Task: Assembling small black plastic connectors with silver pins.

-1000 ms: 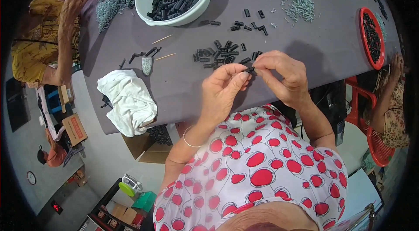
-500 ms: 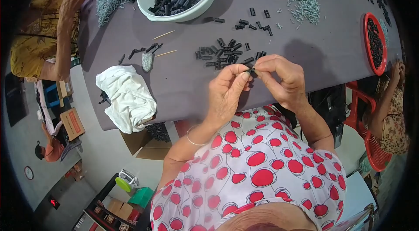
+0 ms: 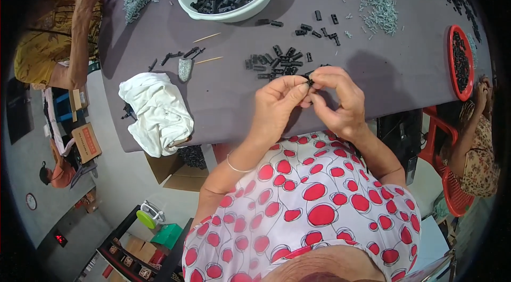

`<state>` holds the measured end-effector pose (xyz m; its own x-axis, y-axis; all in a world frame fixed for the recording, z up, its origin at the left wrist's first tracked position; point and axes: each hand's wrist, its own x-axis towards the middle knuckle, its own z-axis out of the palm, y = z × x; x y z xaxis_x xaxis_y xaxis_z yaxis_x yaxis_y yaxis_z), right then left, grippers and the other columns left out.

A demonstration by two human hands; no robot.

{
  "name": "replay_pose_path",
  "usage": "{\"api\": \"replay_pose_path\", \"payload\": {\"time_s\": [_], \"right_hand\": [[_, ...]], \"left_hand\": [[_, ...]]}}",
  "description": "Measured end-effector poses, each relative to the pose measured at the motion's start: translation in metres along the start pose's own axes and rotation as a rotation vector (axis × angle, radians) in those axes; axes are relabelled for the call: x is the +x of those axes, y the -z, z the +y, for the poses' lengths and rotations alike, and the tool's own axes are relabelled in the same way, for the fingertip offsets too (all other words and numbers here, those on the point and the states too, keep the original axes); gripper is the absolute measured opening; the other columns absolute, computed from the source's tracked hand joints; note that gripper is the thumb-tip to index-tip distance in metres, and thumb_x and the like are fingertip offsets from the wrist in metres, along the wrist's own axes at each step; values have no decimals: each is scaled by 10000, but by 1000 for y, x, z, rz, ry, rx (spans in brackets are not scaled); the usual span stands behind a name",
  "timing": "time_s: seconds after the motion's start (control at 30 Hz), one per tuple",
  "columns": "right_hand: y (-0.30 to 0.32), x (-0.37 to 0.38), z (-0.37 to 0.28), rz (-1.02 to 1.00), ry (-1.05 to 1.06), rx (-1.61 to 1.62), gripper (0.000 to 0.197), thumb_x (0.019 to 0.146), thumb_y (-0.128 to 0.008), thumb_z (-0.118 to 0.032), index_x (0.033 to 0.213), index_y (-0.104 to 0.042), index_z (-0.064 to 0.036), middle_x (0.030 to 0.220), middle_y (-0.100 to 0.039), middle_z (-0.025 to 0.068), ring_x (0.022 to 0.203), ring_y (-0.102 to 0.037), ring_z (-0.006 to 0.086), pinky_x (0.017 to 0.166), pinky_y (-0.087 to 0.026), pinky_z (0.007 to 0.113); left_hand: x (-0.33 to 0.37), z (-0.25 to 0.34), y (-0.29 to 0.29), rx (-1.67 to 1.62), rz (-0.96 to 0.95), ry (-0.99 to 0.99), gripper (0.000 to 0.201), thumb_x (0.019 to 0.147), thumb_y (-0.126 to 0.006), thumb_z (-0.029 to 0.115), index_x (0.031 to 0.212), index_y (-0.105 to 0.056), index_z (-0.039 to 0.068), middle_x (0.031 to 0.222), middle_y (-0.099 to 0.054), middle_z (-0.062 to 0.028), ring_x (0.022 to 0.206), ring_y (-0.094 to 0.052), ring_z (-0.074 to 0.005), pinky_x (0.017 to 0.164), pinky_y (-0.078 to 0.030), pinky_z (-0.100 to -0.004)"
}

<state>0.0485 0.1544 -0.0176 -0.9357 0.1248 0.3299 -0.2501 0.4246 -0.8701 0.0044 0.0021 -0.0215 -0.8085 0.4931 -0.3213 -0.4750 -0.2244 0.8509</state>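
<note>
Over the table's near side my two hands meet at one small black plastic part (image 3: pixel 309 83). My left hand (image 3: pixel 278 102) pinches it between thumb and fingers. From the other side, the fingertips of my right hand (image 3: pixel 340 102) close on the same part and hide most of it. Just beyond my fingers lies a cluster of black cylindrical parts (image 3: pixel 277 61). A few more black parts (image 3: pixel 319 30) are scattered farther back. To the far right of them spreads a heap of small metal springs (image 3: pixel 372 0).
At the back stands a white bowl (image 3: pixel 183 0) of black parts. A white cloth (image 3: pixel 157 114), toothpicks (image 3: pixel 208 60) and a grey finger-shaped piece (image 3: pixel 184 70) lie left. A red tray (image 3: pixel 453 31) sits right. Other people's arms (image 3: pixel 80 31) show at both sides.
My right hand has shifted slightly left, and its fingers now cover more of the black part. The whole view has moved a little, so the table things appear farther right.
</note>
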Motion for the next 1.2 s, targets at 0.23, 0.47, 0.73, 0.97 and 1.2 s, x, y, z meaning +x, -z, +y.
{"api": "replay_pose_path", "payload": {"time_s": [0.23, 0.47, 0.73, 0.97, 1.2], "right_hand": [[-3, 1, 0, 79, 142, -118, 405, 670, -654, 67, 1054, -544, -7, 999, -582, 151, 837, -597, 265, 692, -515, 323], [1, -3, 5, 99, 207, -130, 416, 648, -660, 88, 1040, -552, 3, 991, -591, 153, 814, -597, 272, 675, -514, 327], [-1, -7, 12, 100, 271, -130, 474, 618, -713, 75, 1060, -554, 8, 996, -590, 148, 803, -593, 276, 660, -511, 331], [0, 1, 4, 102, 266, -403, 490, 595, -742, -39, 1047, -562, 17, 919, -582, 135, 755, -584, 288, 628, -508, 347], [-3, -1, -3, -12, 146, -522, 410, 614, -716, -77, 987, -566, 4, 787, -557, 81, 693, -572, 250, 571, -493, 341]], "left_hand": [[7, 3, 4, -479, -133, 325, 184, 904, -588, 104, 1034, -634, -17, 986, -671, -137, 908, -649, -200, 812, -524, -315], [4, 2, 0, -431, -157, 337, 196, 904, -571, 106, 1042, -644, -13, 1017, -665, -111, 945, -639, -202, 857, -513, -348], [2, 5, -13, -309, -35, 226, 114, 882, -607, 57, 936, -670, -22, 878, -678, -90, 758, -638, -135, 693, -527, -262], [5, 4, -14, -218, 55, 161, 75, 850, -632, 15, 892, -658, -41, 812, -667, -89, 732, -622, -120, 668, -506, -235], [8, 6, -15, -111, 86, 97, 61, 843, -624, -8, 876, -648, -54, 773, -657, -81, 703, -614, -108, 645, -497, -216]]}}
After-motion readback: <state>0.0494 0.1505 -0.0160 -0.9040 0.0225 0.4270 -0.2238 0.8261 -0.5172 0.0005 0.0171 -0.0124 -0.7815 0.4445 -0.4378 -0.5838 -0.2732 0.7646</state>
